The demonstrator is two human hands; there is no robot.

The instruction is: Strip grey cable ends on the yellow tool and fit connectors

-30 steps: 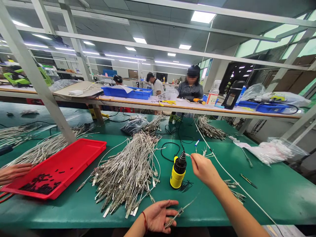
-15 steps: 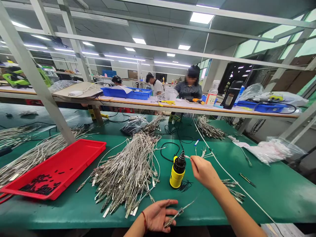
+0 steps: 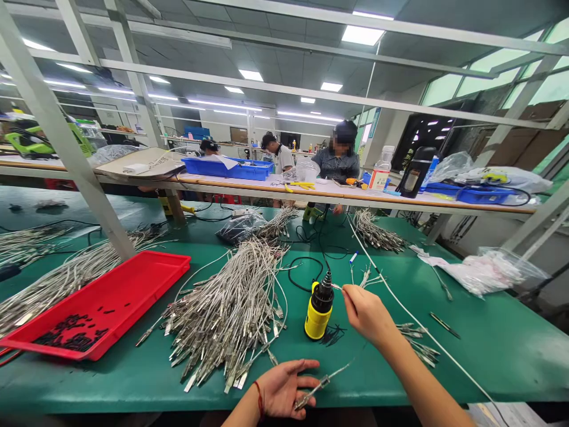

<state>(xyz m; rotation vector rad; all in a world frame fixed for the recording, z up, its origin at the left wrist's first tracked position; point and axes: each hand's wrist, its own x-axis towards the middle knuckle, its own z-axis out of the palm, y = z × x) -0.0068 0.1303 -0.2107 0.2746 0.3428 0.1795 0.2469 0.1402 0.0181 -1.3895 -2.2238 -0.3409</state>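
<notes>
Loosely open left hand point(image 3: 284, 388) cradling cable point(image 3: 316, 386), right hand point(image 3: 368, 323) pinching wire point(image 3: 336, 286).

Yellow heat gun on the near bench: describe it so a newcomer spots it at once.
On the green bench, find the big pile of braided cables. Just right of it, the heat gun stands upright, black nozzle up, beside the right hand; its yellow body stands out among the silver cables.
</notes>
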